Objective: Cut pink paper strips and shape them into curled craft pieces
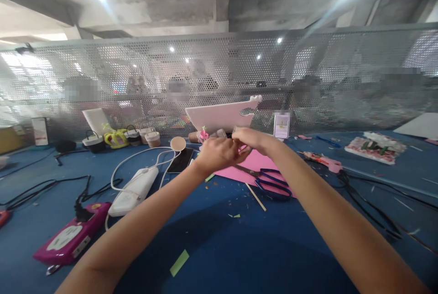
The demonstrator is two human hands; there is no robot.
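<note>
Both my arms reach forward over a blue table (219, 248). My left hand (217, 153) is curled closed, its fingers pinched against something small that I cannot make out. My right hand (252, 138) meets it from the right, fingers also pinched together on the same small item. Just beyond the hands sit a small pink flower-like piece (204, 135) and a brown cardboard tube (193, 137). Under the hands lies a pink sheet (255, 162) with blue-handled scissors (272, 183) on it. A thin wooden stick (255, 197) lies in front of the sheet.
A white power bank (134, 190) with cables and a magenta device (73, 235) lie at left. A phone (180, 160), small baskets (118, 138), a pink board (221, 116), a pink glue gun (323, 162) and black cables (366, 203) surround the work area. A perforated metal screen (325, 79) stands behind.
</note>
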